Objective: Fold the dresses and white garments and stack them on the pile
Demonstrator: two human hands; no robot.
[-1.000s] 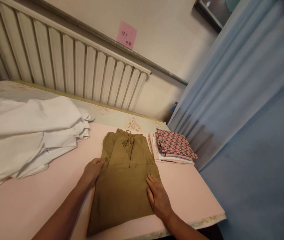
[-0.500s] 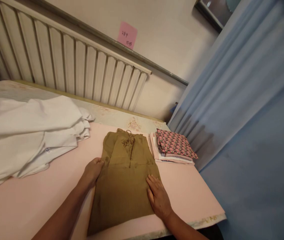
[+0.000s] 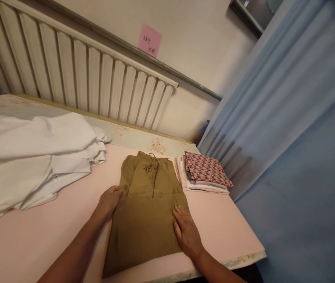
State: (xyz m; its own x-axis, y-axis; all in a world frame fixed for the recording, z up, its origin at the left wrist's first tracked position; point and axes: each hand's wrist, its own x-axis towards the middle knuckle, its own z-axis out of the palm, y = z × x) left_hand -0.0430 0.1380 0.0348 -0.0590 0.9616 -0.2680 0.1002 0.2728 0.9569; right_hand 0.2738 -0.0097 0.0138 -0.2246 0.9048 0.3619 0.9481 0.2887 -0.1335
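An olive-brown garment (image 3: 146,224) lies flattened in front of me, with a thin tied cord and a dark slit near its far end. My left hand (image 3: 110,200) is closed at the garment's left edge, thumb and fingers pinching the fabric. On the opposite edge, my right hand (image 3: 187,234) rests palm down, fingers stretched out over the cloth. Under the garment is a pink cloth (image 3: 226,224) covering the table. Whether the garment is trousers or a top I cannot tell.
Rumpled white clothing (image 3: 34,157) fills the left of the table. Beyond the garment's right side stands a folded stack with a pink patterned cloth (image 3: 207,169) on top. A radiator (image 3: 96,78) runs behind the table. A blue curtain (image 3: 297,157) hangs along the right.
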